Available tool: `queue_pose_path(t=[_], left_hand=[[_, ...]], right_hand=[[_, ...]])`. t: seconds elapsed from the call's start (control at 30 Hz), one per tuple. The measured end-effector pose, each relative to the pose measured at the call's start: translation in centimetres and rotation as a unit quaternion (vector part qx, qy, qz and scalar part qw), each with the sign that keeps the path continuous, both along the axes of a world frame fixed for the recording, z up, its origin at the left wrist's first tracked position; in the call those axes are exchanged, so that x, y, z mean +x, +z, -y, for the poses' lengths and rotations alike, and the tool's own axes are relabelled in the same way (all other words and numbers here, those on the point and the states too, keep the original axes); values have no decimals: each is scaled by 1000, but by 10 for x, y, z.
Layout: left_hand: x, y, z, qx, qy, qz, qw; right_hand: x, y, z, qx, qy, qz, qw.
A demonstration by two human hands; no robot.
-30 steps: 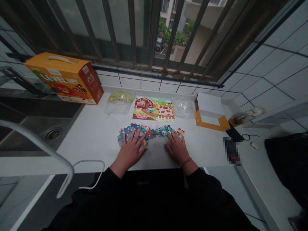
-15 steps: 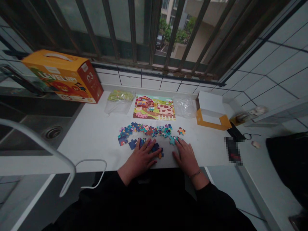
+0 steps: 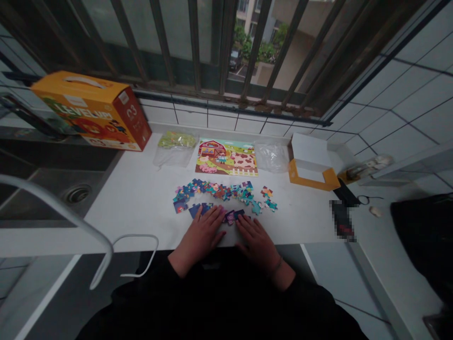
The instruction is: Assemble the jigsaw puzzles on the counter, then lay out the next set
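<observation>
Dark blue and purple puzzle pieces [image 3: 230,217] lie in a row near the counter's front edge. My left hand [image 3: 206,227] rests flat over the left part of this row, fingers stretched out. My right hand [image 3: 255,237] lies with fingers extended at the row's right end, its fingertips on dark pieces. Behind both hands, a curved heap of mixed puzzle pieces [image 3: 220,190] spreads across the white counter. A few teal and orange pieces [image 3: 271,205] lie apart to the right. Parts of the row are hidden under my fingers.
A farm picture board [image 3: 226,157] lies behind the pieces, between two clear plastic bags [image 3: 176,150]. An orange box [image 3: 94,113] stands at the left beside the sink [image 3: 76,193]. At the right is an open white and yellow box [image 3: 313,165]. A white cable [image 3: 155,241] hangs front left.
My right hand has moved left and toward me, from the teal pieces to the dark row, uncovering teal pieces. My left hand has shifted slightly left, exposing purple pieces.
</observation>
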State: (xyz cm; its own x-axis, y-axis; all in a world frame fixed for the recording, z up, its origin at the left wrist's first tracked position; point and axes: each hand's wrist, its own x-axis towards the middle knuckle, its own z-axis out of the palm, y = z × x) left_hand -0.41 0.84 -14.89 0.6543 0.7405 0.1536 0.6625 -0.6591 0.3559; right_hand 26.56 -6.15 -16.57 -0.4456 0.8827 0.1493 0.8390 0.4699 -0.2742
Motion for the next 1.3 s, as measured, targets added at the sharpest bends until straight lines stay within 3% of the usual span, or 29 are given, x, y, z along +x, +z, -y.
queue_pose_path(t=[0.2,0.43,0.6,0.7,0.77,0.9,0.97,1.1,1.3], left_hand=[[-9,3,6,6,-29,-33,999],[-8,4,7,24,-69,-57,996],[-18,-2,11,44,32,-48,997],[-22,-2,13,48,8,-58,997],[-24,0,16,51,-23,-58,997],[-26,3,21,56,-57,-54,995],[-25,4,22,60,-26,-64,996],[-22,4,22,59,58,-84,993],[-16,3,20,58,85,-105,989]], right_hand=[[17,-2,-4,6,-109,15,994],[-6,3,1,22,-18,23,999],[-1,4,-1,18,-104,73,992],[-1,5,-1,18,-141,88,986],[-7,6,-1,32,-120,78,989],[-26,8,-1,49,1,51,997],[-34,9,-2,40,32,46,998],[-38,11,-3,22,15,47,999],[-41,9,0,21,-34,46,998]])
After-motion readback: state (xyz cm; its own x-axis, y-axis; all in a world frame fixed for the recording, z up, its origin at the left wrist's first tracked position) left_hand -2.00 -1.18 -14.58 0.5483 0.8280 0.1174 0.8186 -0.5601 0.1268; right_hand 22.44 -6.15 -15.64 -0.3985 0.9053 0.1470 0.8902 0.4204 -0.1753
